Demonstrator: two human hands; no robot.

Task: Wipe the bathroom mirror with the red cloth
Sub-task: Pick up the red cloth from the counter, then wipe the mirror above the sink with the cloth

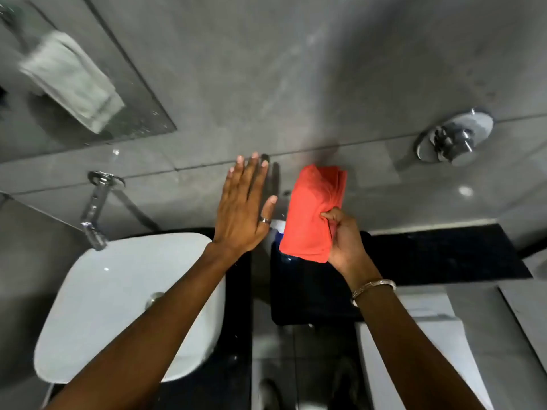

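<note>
A folded red cloth (310, 214) is held upright in front of the grey wall, pinched at its lower right side by my right hand (343, 238). My left hand (245, 205) is flat and spread just left of the cloth, fingers pointing up, a ring on one finger, holding nothing. The bathroom mirror (127, 108) fills the upper left corner, its glass speckled with droplets near the lower right edge, and it reflects a pale hanging towel (71, 78). Both hands are well to the right of and below the mirror.
A white basin (97, 294) sits on a black counter (444, 255) at lower left, under a chrome wall tap (96, 208). A chrome wall fitting (455, 137) is at upper right. A white toilet (423, 335) stands at lower right. Grey floor shows below.
</note>
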